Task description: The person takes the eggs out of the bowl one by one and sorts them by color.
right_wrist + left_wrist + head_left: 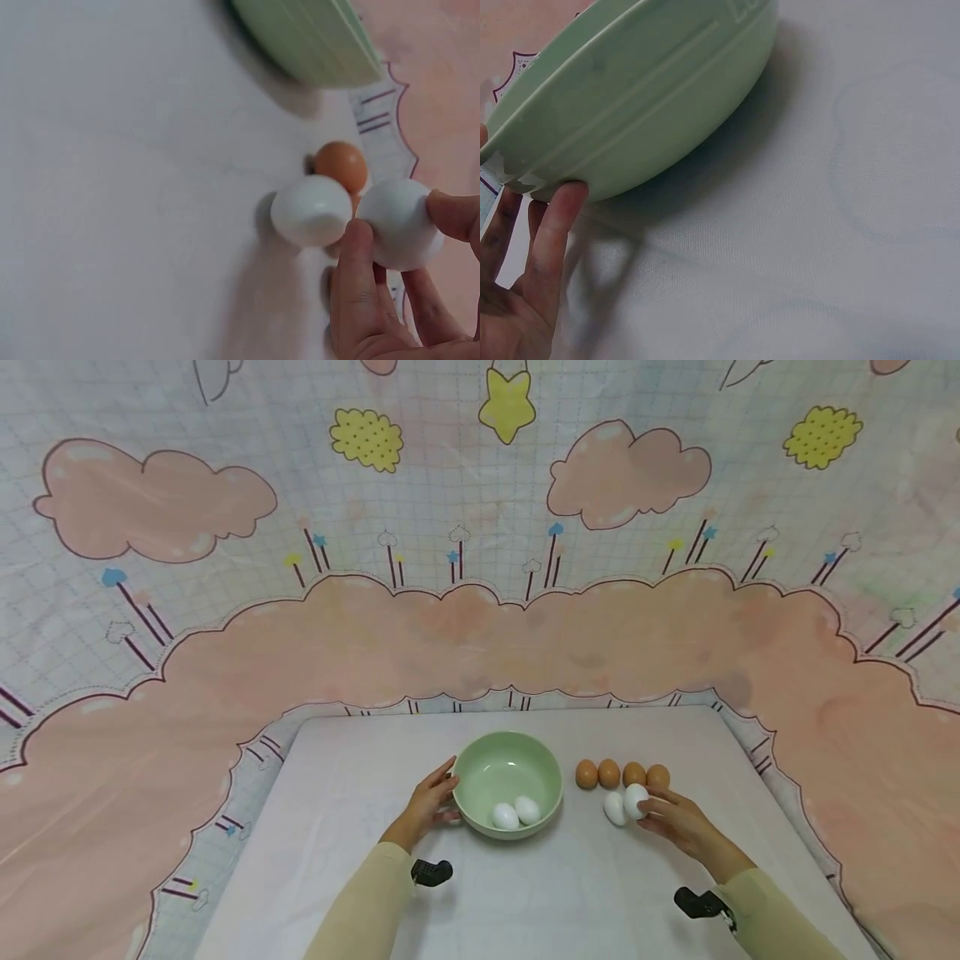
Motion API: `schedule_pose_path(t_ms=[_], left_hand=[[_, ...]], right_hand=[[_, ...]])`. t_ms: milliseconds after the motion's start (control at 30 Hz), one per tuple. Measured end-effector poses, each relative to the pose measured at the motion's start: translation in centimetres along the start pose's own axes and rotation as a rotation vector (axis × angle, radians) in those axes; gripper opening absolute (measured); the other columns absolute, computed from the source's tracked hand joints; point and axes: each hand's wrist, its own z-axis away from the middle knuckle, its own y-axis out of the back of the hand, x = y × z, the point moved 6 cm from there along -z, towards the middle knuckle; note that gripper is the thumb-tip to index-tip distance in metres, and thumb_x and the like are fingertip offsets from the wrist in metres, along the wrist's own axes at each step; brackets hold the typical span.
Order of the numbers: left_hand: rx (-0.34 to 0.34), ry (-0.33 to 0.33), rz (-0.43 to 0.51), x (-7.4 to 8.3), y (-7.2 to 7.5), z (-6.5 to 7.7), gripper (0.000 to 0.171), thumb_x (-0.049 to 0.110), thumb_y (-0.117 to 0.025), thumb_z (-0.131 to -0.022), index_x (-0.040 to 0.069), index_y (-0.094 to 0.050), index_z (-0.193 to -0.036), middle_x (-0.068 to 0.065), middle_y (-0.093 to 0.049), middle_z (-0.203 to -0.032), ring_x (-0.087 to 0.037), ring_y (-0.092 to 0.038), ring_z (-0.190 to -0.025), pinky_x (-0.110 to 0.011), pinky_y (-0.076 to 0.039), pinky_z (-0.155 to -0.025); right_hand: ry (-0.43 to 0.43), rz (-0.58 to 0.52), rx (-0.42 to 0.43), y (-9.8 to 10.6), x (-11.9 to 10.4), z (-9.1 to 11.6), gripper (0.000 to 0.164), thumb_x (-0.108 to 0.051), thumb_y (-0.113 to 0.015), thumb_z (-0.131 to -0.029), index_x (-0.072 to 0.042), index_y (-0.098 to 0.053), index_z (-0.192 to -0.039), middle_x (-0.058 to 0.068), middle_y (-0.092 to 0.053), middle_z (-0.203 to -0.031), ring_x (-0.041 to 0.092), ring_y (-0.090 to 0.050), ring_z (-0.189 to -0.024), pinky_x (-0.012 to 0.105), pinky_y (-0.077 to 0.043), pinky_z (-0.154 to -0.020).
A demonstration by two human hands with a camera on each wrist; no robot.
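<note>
A light green bowl [508, 752] stands on the white-covered table with two white eggs [516, 812] inside. Against its left side rests my left hand [426, 806]. In the left wrist view, that hand's fingers [559, 217] are fairly straight and touch the bowl's outer wall [660, 105]. To the right of the bowl, my right hand [682, 827] pinches a white egg [636, 800] between thumb and fingers. Another white egg [615, 810] lies just left of the pinched one. The right wrist view shows the pinched egg [399, 223] beside the other white egg [311, 210].
Several brown eggs [609, 774] form a row behind the white ones, right of the bowl. The table [525, 902] has a white cover. A printed cloth [480, 643] with clouds and stars hangs behind it. Black wrist devices [432, 872] sit at both sleeves.
</note>
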Motion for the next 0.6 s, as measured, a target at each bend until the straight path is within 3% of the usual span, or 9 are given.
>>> schedule_pose_path(t_ms=[333,500,600], left_hand=[[-0.01,-0.01,0.003,-0.1,0.1,-0.2,0.054,0.026,-0.056,-0.102,0.024,-0.039,-0.153,-0.021,-0.029,-0.157,-0.04,-0.048,-0.13,-0.053,-0.058,-0.084],[-0.022,-0.026,-0.004,0.0,0.0,-0.1,0.054,0.026,-0.054,-0.103,0.023,-0.037,-0.153,-0.021,-0.027,-0.158,-0.042,-0.046,-0.132,-0.055,-0.057,-0.085],[-0.018,-0.021,-0.002,-0.1,0.0,-0.1,0.053,0.025,-0.054,-0.103,0.024,-0.037,-0.153,-0.021,-0.028,-0.158,-0.041,-0.047,-0.131,-0.054,-0.057,-0.085]], right_hand=[[-0.015,0.022,0.037,1.9,1.9,-0.6,0.074,-0.001,-0.059,-0.093,0.018,-0.015,-0.148,0.025,-0.044,-0.132,0.008,-0.064,-0.09,0.025,-0.058,-0.086],[-0.023,0.094,0.062,2.7,2.7,-1.0,0.071,-0.006,-0.061,-0.093,0.017,-0.021,-0.147,0.016,-0.055,-0.123,0.006,-0.062,-0.089,0.023,-0.057,-0.083],[-0.026,0.136,0.08,2.9,3.0,-1.2,0.071,-0.009,-0.063,-0.093,0.017,-0.024,-0.147,0.017,-0.057,-0.123,0.006,-0.061,-0.089,0.022,-0.057,-0.081]])
